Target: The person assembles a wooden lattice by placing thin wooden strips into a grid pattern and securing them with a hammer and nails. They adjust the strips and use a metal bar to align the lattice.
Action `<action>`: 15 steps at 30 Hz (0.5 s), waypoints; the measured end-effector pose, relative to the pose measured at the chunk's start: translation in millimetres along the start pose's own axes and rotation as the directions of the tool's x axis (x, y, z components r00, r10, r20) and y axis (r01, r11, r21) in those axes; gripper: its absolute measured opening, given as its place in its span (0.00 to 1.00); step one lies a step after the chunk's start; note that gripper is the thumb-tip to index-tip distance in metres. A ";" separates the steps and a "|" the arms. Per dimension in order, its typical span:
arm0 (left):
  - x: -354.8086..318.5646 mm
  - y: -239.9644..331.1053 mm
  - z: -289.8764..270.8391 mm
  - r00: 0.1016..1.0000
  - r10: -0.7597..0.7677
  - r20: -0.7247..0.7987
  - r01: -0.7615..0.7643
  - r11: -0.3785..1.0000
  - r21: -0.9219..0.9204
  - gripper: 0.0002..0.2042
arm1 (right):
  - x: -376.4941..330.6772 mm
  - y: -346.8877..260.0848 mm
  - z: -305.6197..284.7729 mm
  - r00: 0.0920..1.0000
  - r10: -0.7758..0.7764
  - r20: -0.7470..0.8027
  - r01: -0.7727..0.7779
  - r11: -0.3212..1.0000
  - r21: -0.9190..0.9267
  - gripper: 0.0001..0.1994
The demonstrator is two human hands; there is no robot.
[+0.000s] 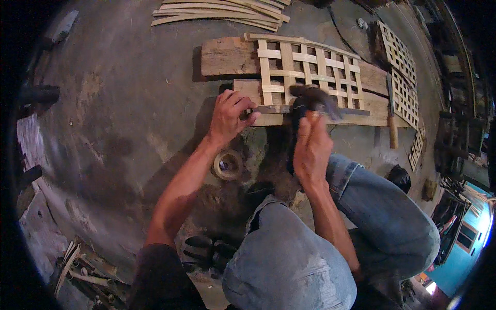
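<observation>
My right hand [312, 147] is closed round a hammer [314, 96], whose head is blurred over the near edge of a woven lattice panel [287, 66] of pale flat strips. A narrow dark strip [274, 109] runs along that near edge. At its left end, the bent fingers of my left hand [231, 116] grip the strip, and the fingertips hide part of it. Beneath the panel lie thick wooden boards [227, 57] on the floor. The hammer and my right hand cover the middle of the panel's near edge.
A small round container [227, 165] stands near my left forearm. A knife with a wooden handle [393, 132] leans at the boards' right end. More lattice panels [399, 54] lie at the right, loose strips [222, 11] at the back. Sandals [199, 250] rest near my knee.
</observation>
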State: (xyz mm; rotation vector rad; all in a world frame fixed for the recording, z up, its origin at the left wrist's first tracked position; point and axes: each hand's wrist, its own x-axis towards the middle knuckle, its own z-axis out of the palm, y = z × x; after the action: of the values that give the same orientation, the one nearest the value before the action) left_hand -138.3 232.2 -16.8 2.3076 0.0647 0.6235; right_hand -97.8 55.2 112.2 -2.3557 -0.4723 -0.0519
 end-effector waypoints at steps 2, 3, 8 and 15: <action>0.7 0.7 0.2 1.000 0.011 -0.012 -0.012 1.000 -0.020 0.10 | -6.2 6.1 8.4 0.998 0.052 -0.028 -0.050 0.997 0.055 0.09; 1.0 0.3 1.6 1.000 0.013 -0.016 -0.014 0.999 -0.031 0.10 | -9.7 13.1 13.7 0.996 0.075 -0.047 -0.071 0.994 0.081 0.08; -6.0 -3.1 -2.4 1.000 -0.003 -0.002 0.003 1.000 0.013 0.11 | -2.7 7.2 4.7 0.978 0.082 0.193 -0.066 0.994 -0.087 0.08; 0.7 1.0 8.4 1.000 0.020 -0.008 -0.020 0.999 -0.027 0.11 | -10.9 29.8 25.8 0.952 0.135 0.276 -0.098 0.985 -0.142 0.09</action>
State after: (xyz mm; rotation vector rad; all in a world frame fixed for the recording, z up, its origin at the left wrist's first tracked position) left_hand -134.0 226.1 -21.0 2.2828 0.0367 0.6399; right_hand -100.1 48.9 71.8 -2.5240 -0.4768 0.3259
